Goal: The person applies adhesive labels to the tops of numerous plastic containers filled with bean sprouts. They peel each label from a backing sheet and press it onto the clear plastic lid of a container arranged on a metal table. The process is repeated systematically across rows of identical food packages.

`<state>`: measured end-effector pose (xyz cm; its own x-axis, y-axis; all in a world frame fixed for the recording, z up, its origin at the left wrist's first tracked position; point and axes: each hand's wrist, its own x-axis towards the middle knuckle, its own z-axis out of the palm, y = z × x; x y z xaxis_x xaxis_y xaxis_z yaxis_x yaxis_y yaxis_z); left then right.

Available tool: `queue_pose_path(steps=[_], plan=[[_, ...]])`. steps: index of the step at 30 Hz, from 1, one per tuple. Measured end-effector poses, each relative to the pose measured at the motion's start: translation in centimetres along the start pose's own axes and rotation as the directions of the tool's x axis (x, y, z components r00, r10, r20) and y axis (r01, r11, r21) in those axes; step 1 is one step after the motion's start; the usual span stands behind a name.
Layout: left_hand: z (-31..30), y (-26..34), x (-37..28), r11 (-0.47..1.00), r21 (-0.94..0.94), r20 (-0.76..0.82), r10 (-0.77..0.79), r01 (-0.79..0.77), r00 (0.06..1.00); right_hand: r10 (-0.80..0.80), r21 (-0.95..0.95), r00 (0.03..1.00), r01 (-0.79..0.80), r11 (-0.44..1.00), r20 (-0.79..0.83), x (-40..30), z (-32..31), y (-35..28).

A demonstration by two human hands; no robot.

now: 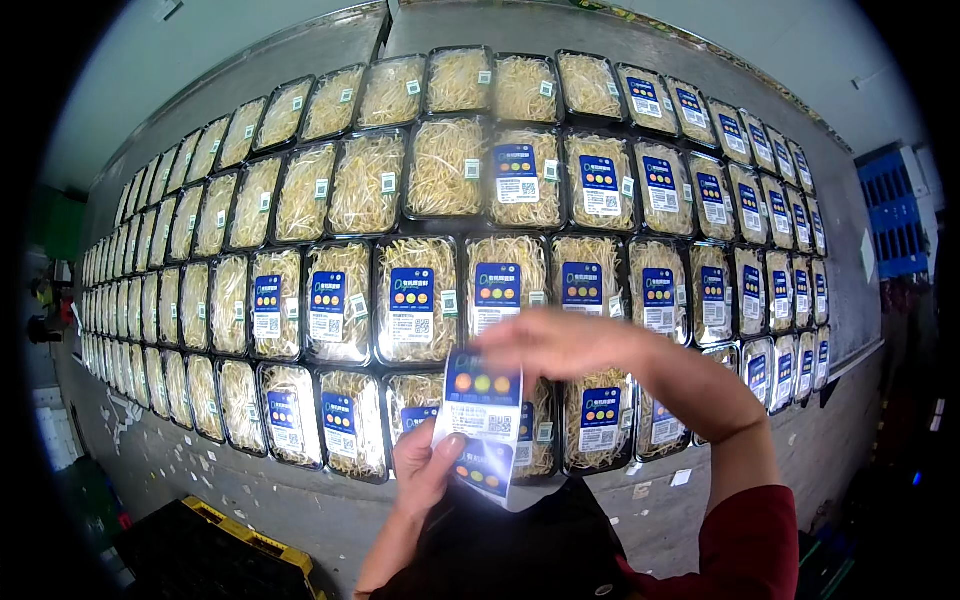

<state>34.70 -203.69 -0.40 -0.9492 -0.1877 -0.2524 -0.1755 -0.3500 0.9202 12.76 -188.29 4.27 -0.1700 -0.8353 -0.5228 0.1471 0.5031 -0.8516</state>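
Note:
My left hand (421,466) holds a strip of printed labels (480,424) by its lower left edge, thumb on top. The labels are blue and white with coloured dots. My right hand (559,341) is motion-blurred at the strip's upper end; whether its fingers pinch a label is unclear. Under and beyond both hands stand rows of black plastic trays of bean sprouts with clear covers. One labelled tray (416,300) lies just beyond my left hand. Farther left, a tray (229,304) bears only a small green-and-white code sticker.
The trays cover much of a grey metal table (855,300). Paper scraps (681,477) lie along its near edge. A black-and-yellow crate (247,536) stands at lower left, and a blue crate (896,210) is at far right.

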Motion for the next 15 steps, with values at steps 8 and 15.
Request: queue_pose_path(steps=[8, 15], plan=[[-0.3, 0.5, 2.4, 0.94, 0.261, -0.095, 0.251, -0.22, 0.963, -0.587, -0.629, 0.8, 0.395, 0.67, -0.124, 1.0, 4.6, -1.9], [-1.3, 0.1, 1.2, 0.959, -0.254, -0.385, -0.221, 0.127, 0.896, -0.629, -0.801, 0.737, 0.21, 0.561, -0.247, 9.2, -1.5, -3.3]])
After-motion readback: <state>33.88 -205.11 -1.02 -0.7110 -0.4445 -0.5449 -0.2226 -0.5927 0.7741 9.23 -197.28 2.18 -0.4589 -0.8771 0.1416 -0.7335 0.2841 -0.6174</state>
